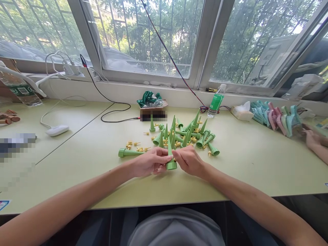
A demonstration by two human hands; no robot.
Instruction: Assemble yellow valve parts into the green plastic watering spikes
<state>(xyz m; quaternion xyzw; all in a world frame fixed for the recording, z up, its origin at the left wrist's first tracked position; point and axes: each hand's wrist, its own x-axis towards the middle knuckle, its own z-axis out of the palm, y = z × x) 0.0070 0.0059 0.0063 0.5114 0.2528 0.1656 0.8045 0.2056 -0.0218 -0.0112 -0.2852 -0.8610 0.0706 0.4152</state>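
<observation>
My left hand [151,163] and my right hand [188,160] meet over the pale green table [102,177], both closed on one green plastic cone spike [171,160] held point up, its wide mouth toward me. My right fingers pinch at its side, where a small yellow part may sit; I cannot make it out. Just beyond lies a heap of several green cone spikes [187,135], some upright, some lying flat. Small yellow plastic pieces [133,145] are scattered left of the heap. One green spike [129,152] lies alone by my left hand.
A small box with a green bag [151,104] and a green-labelled bottle [216,101] stand near the window sill. Pastel clips [274,118] and a tissue pack [242,111] sit far right, by another person's hand [314,140]. A white mouse [57,130] and cables lie left.
</observation>
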